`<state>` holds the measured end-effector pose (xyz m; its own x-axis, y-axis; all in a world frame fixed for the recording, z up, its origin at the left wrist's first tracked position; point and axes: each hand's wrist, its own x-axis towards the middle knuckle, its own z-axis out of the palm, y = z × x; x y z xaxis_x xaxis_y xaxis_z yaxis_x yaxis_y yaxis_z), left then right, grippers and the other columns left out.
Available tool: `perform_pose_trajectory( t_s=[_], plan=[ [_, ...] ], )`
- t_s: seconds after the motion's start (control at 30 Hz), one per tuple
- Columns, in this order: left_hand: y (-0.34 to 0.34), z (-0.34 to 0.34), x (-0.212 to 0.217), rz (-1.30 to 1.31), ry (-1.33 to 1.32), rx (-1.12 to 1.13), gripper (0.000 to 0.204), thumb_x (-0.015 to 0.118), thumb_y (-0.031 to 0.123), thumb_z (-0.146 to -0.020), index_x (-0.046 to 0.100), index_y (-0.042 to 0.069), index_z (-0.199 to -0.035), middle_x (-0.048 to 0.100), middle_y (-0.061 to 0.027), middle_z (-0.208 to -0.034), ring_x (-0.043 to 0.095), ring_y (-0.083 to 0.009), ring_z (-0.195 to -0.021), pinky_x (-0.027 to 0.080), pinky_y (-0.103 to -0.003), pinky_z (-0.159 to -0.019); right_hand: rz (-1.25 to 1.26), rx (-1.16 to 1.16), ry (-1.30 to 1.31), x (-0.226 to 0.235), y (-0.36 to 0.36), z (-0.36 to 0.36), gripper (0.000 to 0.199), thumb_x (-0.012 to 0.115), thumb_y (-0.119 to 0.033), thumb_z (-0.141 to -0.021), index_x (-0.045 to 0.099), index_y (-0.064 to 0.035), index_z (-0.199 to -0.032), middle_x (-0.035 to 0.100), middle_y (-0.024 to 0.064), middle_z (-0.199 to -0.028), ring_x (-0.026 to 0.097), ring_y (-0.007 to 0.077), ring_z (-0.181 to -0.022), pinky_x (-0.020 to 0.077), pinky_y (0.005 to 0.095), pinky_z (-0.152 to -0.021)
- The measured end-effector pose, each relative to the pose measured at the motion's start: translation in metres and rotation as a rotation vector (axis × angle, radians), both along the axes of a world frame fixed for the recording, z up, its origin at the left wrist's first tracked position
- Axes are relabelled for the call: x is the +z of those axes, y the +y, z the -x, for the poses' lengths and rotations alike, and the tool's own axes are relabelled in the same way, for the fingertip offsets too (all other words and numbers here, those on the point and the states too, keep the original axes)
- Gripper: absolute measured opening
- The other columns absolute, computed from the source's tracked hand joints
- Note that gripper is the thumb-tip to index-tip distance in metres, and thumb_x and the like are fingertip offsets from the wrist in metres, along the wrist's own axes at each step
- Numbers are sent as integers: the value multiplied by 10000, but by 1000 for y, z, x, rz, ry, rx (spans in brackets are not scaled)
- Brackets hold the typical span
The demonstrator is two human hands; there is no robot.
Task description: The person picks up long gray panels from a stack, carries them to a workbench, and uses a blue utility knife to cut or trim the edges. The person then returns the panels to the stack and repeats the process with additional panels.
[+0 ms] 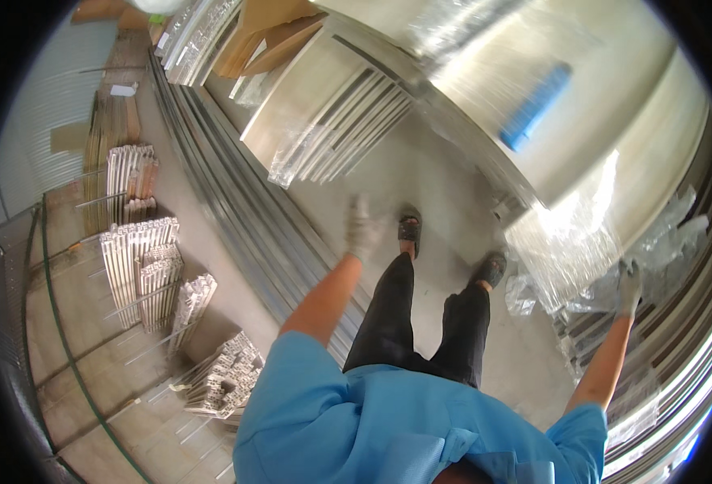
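Note:
My left hand (363,229), in a pale work glove, hangs over the grey floor in front of my legs. Motion blurs it, but its fingers look stretched out and nothing shows in them. To the right, my right hand (630,289), also gloved, reaches to crumpled clear plastic film (674,242) at a stack of long profiles (662,327). Whether its fingers grip the film cannot be made out. Beyond the right hand are large pale panels (614,89) partly wrapped in plastic, with a blurred blue object (536,109) lying on top.
Long grey metal bars (235,185) run along the floor at my left. Past them, bundles of short pale profiles (139,262) stand among thin metal rods. Ahead are a stack of panels (348,113) and brown cardboard (267,36). My sandalled feet (409,230) are on the floor.

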<state>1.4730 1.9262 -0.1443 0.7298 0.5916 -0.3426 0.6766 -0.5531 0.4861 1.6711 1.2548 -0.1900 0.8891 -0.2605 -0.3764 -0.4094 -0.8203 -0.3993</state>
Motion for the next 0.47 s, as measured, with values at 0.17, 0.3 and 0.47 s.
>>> perform_pose_trajectory(
  t_s=[0.17,0.3,0.47],
  plan=[
    [185,-45,5,-643,270,112,1148,846,471,-728,162,167,-1599,208,-160,-1644,304,-319,-1482,309,-467,-1174,144,-66,58,44,47,135,608,665,-345,-945,516,9,-1416,648,191,-1307,623,294,-1193,457,376,-1016],
    [260,-84,-19,-661,577,80,1093,841,381,-728,184,263,-1594,295,-156,-1608,528,-324,-1291,489,-460,-975,13,-190,306,26,81,278,492,736,-239,-905,610,71,-1267,682,188,-1203,656,272,-1098,494,360,-964],
    [313,-59,-63,-605,552,-245,1026,797,284,-756,195,304,-1586,327,-165,-1586,627,-368,-1136,543,-454,-868,-195,-342,582,4,160,376,459,780,-241,-867,661,10,-1233,727,159,-1101,682,253,-1035,533,354,-905]
  ],
)
